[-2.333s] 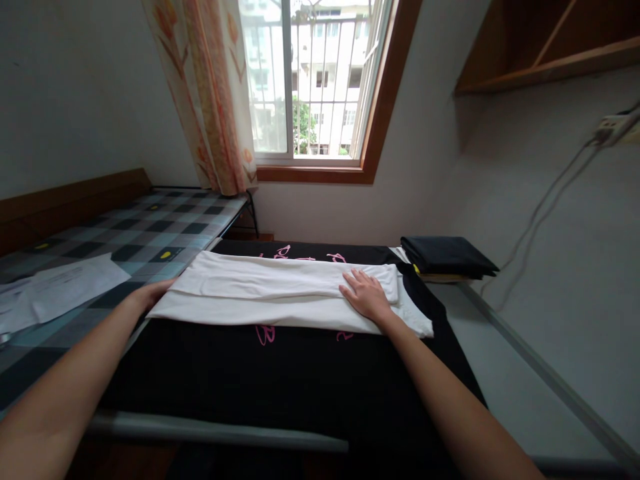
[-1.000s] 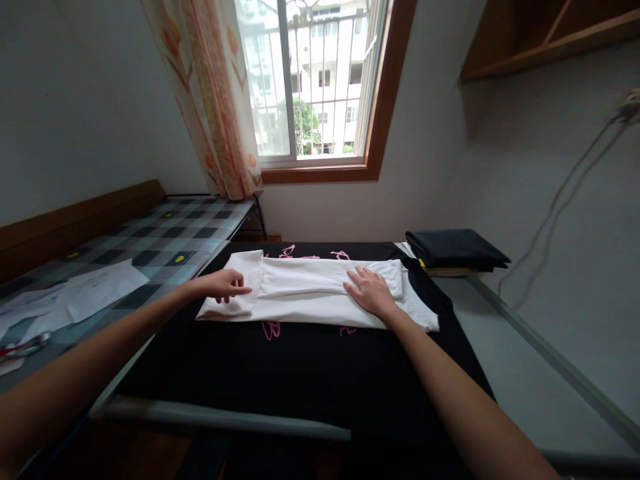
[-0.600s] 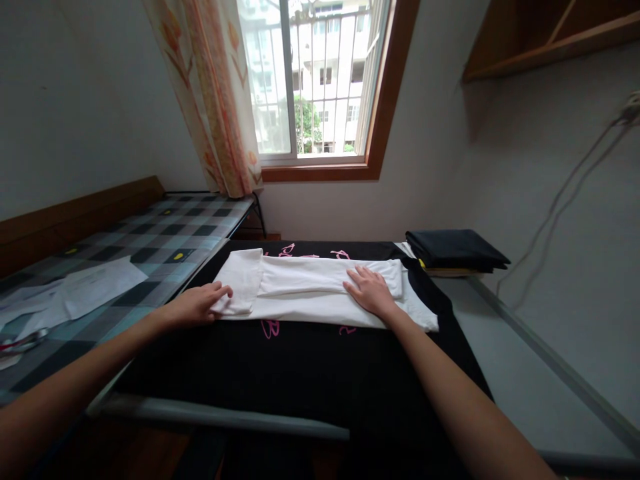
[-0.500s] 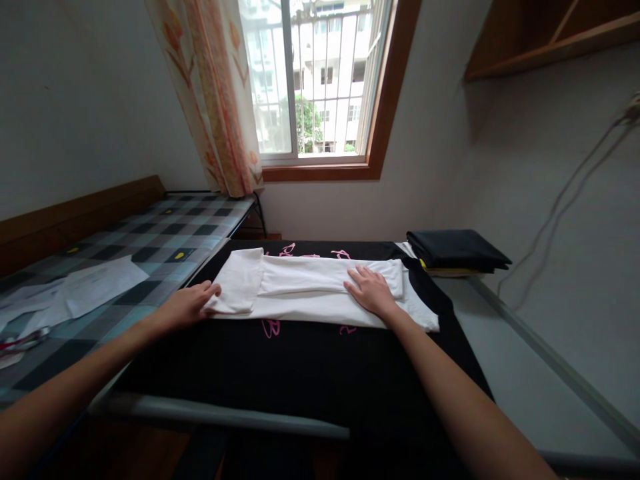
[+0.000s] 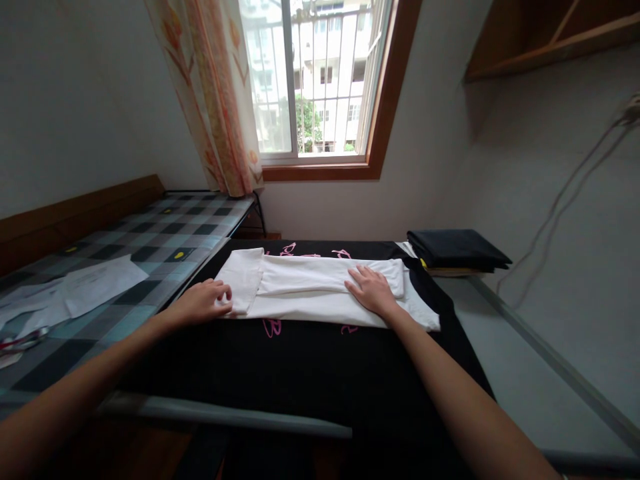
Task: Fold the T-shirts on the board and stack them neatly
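A white shirt [image 5: 310, 303], folded into a long strip with a turned-over panel at its left end, lies across a black T-shirt [image 5: 320, 373] with pink lettering. My left hand [image 5: 203, 301] is at the strip's lower left corner, its fingers curled in on the cloth; the corner under them is partly hidden. Toward the right end, my right hand [image 5: 371, 290] rests flat on the strip with its fingers spread.
Dark folded cloth [image 5: 457, 250] sits in a stack at the table's back right. On the left is a bed with a checked sheet [image 5: 200, 220], where papers [image 5: 100, 287] lie. A curtain [image 5: 220, 100] hangs beside the barred window [image 5: 325, 87]. A shelf [image 5: 560, 50] juts out at upper right.
My left hand has shifted a little to the right, over the strip's left end. The panel's lower edge there has moved slightly. My right hand stays in place.
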The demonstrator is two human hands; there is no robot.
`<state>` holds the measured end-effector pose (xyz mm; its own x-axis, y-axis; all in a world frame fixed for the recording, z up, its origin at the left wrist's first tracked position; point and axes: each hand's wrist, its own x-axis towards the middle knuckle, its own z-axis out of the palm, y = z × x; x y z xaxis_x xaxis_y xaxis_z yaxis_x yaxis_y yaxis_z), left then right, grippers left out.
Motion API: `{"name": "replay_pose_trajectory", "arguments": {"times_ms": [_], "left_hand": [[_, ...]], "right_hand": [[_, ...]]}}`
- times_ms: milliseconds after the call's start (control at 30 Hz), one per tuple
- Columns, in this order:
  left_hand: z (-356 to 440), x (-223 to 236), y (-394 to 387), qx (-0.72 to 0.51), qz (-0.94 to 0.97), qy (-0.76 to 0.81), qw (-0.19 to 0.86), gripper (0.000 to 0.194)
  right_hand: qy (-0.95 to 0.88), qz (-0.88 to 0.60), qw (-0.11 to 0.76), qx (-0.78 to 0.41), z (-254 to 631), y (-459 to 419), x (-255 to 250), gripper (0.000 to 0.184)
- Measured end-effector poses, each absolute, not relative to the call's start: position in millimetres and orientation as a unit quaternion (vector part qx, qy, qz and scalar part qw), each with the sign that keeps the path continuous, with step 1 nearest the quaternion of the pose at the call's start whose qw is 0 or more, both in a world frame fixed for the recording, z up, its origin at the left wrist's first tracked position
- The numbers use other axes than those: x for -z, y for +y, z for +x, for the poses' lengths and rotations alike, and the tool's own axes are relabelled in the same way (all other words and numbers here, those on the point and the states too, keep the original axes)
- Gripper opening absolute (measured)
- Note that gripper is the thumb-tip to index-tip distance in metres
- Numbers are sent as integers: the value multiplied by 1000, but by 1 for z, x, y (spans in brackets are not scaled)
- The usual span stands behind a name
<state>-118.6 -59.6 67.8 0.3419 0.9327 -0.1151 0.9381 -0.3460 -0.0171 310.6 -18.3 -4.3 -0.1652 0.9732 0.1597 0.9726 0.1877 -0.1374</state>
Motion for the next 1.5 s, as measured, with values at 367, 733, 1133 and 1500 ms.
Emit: {"name": "replay_pose_trajectory", "arguments": {"times_ms": [367, 733, 1133, 1500], "left_hand": [[-49, -48, -2, -37, 734, 678, 16, 40], [-44, -41, 0, -62, 699, 710, -56, 29], [-43, -34, 16, -62, 715, 696, -14, 26], [-56, -32, 19, -111, 717, 688, 34, 29]], "right_hand": [[-764, -637, 102, 0, 313, -17, 6, 57], [-764, -637, 103, -2, 311, -19, 3, 57], [-765, -636, 99, -1, 311, -20, 1, 56], [-764, -637, 101, -1, 311, -19, 2, 57]]}}
